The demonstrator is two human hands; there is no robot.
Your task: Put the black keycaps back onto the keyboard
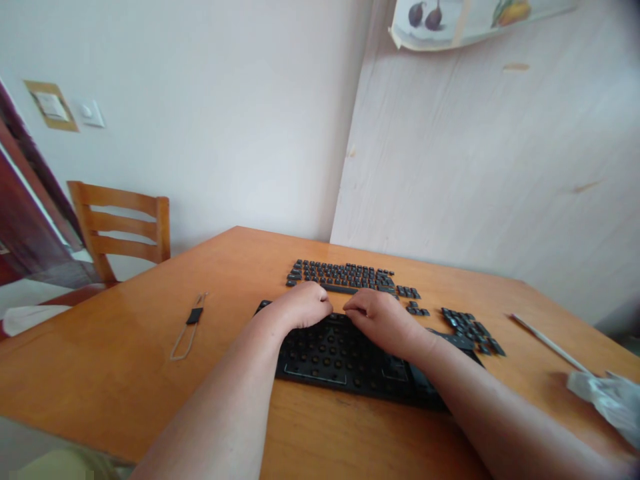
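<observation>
A black keyboard (320,360) lies on the wooden table, most of its keycaps off and its bare key posts showing. Over its far edge, my left hand (306,305) is closed with the fingers curled inward. Close beside it, my right hand (383,320) is closed too, thumb and fingers pinched near the top row. Whatever sits between the fingertips of either hand is hidden or too small to make out. Behind the keyboard, loose black keycaps (345,275) are laid out in rows. Another group of keycaps (473,327) lies to the right.
On the left of the table (120,353) lies a wire keycap puller (194,317) with a black grip. To the right are a thin white stick (550,343) and a crumpled whitish wrapping (607,400). A wooden chair (123,217) stands past the left edge; walls rise behind.
</observation>
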